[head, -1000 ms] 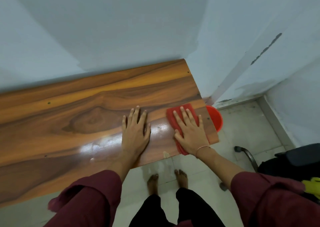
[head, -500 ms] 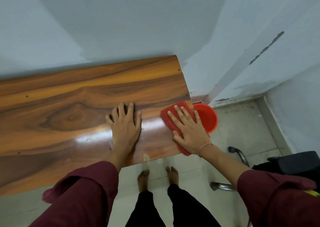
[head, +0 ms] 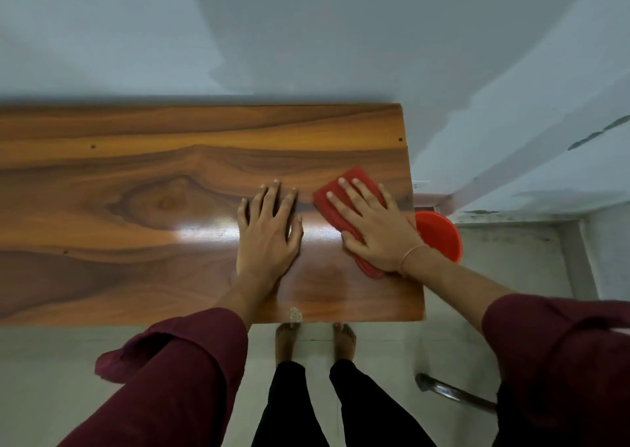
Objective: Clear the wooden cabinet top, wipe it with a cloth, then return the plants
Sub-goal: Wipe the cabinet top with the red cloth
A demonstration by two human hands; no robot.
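Cloth (head: 353,175), red and folded, lies under my right fingers (head: 344,208), which are straight and spread, pressing it flat near the right end of the cabinet top (head: 136,180). The right hand (head: 378,235) covers most of it, and a thin bangle (head: 410,254) circles the wrist. My left fingers (head: 271,198) are straight and slightly apart, with the left hand (head: 267,238) flat on bare wood just beside the cloth, not touching it. A red tub (head: 439,235) sits on the floor past the top's right edge. Bare feet (head: 288,341) stand below the front edge.
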